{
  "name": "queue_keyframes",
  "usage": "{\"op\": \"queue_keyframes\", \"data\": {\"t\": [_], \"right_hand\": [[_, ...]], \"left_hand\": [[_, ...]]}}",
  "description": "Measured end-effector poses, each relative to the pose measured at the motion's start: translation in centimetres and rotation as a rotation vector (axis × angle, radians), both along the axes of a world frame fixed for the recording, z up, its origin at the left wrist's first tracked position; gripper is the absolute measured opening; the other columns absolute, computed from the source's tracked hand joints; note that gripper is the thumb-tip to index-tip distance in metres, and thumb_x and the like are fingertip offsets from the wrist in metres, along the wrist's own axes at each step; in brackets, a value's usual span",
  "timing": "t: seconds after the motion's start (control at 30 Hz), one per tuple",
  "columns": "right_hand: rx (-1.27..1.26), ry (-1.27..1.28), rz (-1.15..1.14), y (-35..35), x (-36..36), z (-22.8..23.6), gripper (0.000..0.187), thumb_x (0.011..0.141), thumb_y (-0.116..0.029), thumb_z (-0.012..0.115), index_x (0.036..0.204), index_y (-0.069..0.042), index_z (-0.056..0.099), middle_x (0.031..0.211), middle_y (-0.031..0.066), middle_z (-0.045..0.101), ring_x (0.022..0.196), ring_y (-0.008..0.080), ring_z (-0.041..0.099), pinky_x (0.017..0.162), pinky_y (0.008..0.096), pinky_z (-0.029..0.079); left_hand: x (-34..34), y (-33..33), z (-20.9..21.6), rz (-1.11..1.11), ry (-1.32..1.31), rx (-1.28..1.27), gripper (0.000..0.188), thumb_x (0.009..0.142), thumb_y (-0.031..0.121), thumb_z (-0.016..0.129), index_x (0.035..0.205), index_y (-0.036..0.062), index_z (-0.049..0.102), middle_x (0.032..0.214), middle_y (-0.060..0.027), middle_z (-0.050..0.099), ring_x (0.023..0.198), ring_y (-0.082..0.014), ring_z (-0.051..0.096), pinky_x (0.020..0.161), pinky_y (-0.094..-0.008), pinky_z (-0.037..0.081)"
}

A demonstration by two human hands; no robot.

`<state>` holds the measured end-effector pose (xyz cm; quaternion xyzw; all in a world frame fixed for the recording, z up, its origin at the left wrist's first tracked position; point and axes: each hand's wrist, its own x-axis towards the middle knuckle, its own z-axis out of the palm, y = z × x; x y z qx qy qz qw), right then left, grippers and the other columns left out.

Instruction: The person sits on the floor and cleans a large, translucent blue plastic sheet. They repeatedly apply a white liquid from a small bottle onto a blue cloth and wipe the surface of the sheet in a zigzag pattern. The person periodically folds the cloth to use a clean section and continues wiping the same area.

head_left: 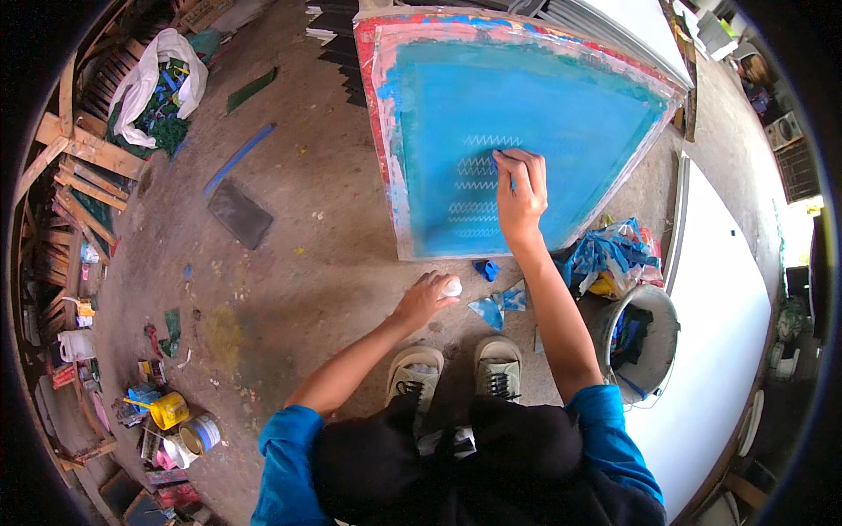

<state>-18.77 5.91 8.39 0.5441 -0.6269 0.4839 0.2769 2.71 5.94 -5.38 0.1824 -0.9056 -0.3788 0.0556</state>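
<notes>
A: Entry, head view. Where does the screen-printing frame [456, 35] sit?

B: On the concrete floor [289, 228], in front of the person's shoes [456, 373], leaning away. Blue-coated mesh [570, 114], red and pale stained border. White zigzag rows [478, 188] show near the mesh's middle.

A: Right hand [521, 197]?

B: On the mesh, just right of the zigzag rows. Fingers curled together, fingertips pressed at the top row. Cannot tell whether anything small is pinched under them.

A: Left hand [427, 296]?

B: Low, by the floor, just below the frame's near edge. Closed round a small white object [452, 287]; only its rounded end shows past the fingers.

A: Immediate surroundings?

B: Blue scraps [495, 302] on the floor between the hands. A heap of blue and yellow plastic bags [614, 259] by the frame's right corner. Next to it, a grey bucket [638, 337] with dark rags inside.

A: Further out?

B: Large white board [719, 324] on the right. Dark flat slab [239, 213] and a blue strip [239, 158] to the left. White sack of green and blue offcuts [158, 92] at upper left. Paint tins and a yellow container [171, 412] at lower left, beside wooden frames [83, 167].
</notes>
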Motion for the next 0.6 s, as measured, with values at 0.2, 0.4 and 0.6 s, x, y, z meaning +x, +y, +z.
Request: {"op": "queue_keyframes", "data": {"t": [0.2, 0.4, 0.6], "right_hand": [[0.152, 0.063, 0.129, 0.3, 0.7, -2.1, 0.027, 0.063, 0.011, 0.059, 0.088, 0.0, 0.059, 0.089, 0.0114, 0.056, 0.078, 0.0279, 0.055, 0.065, 0.0353, 0.048], [0.056, 0.097, 0.117, -0.4, 0.9, -1.0, 0.029, 0.063, 0.01, 0.059, 0.09, 0.0, 0.059, 0.089, 0.0106, 0.055, 0.078, 0.0272, 0.055, 0.066, 0.0356, 0.048], [-0.021, 0.009, -0.111, 0.1, -0.4, 0.2, 0.029, 0.063, 0.007, 0.057, 0.091, -0.001, 0.058, 0.089, 0.0104, 0.054, 0.079, 0.027, 0.054, 0.069, 0.0349, 0.048]], "left_hand": [[1.5, -0.2, -1.2, -0.019, 0.028, 0.024, 0.042, 0.08, 0.028, 0.063, 0.116, 0.0121, 0.049, 0.106, -0.0117, 0.052, 0.101, -0.031, 0.051, 0.083, -0.0404, 0.045], [2.0, -0.3, -0.4, -0.046, 0.001, 0.022, 0.042, 0.08, 0.028, 0.063, 0.117, 0.0131, 0.049, 0.105, -0.0111, 0.052, 0.101, -0.0305, 0.051, 0.083, -0.0397, 0.045], [2.1, 0.0, 0.0, -0.035, -0.025, 0.028, 0.041, 0.081, 0.027, 0.062, 0.117, 0.0142, 0.049, 0.105, -0.0111, 0.051, 0.102, -0.03, 0.051, 0.083, -0.0398, 0.045]]}}
